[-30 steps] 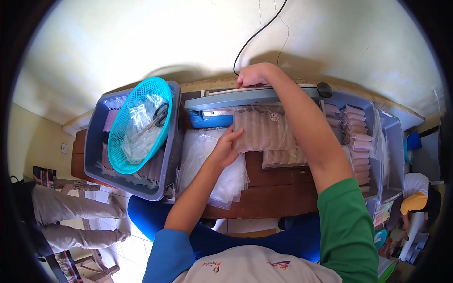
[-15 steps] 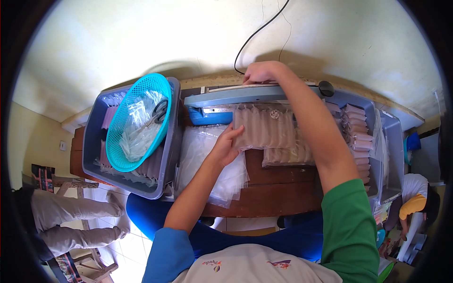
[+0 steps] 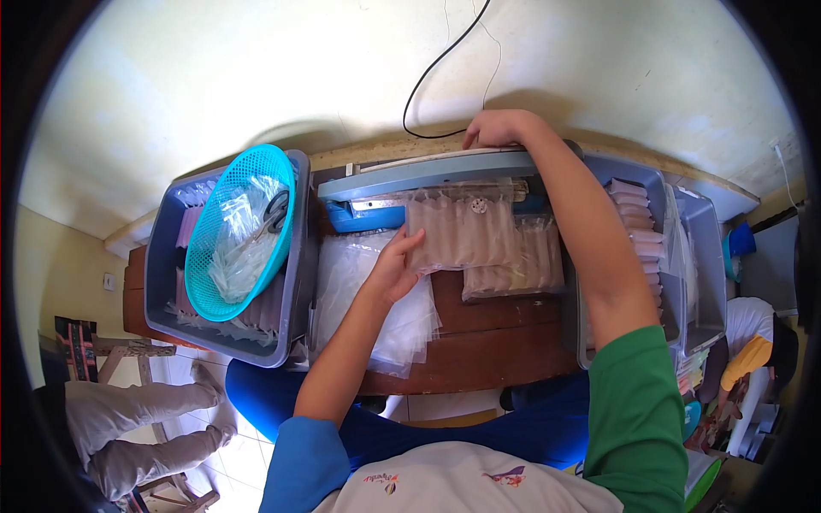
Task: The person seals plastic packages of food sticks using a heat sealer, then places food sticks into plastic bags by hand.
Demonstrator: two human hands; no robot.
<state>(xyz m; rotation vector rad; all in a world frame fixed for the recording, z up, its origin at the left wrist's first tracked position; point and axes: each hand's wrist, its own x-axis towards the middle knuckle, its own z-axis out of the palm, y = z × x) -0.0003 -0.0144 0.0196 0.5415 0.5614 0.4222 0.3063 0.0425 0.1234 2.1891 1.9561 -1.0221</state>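
My left hand [image 3: 395,267] grips the left edge of a clear plastic bag [image 3: 462,231] packed with a row of brownish, tube-shaped sticks, thumb on its front. The bag's top edge lies under the long grey arm of a sealer [image 3: 428,173], whose blue body [image 3: 368,219] shows to the left. My right hand [image 3: 503,128] rests with curled fingers over the back edge of that arm; its fingertips are partly hidden. Another filled bag [image 3: 522,261] lies behind and to the right of the held one. Flat clear bags [image 3: 363,316] are stacked below my left hand.
At left, a grey tub [image 3: 295,308] holds filled tubes and a turquoise basket [image 3: 286,248] with plastic pieces and scissors [image 3: 275,212]. Grey tubs [image 3: 705,248] with stacked tubes stand right. A black cable [image 3: 428,73] hangs on the wall. Other people are at both sides.
My right hand has shifted rightward along the sealer's arm. My left hand keeps its grip on the filled bag. The whole view has shifted slightly.
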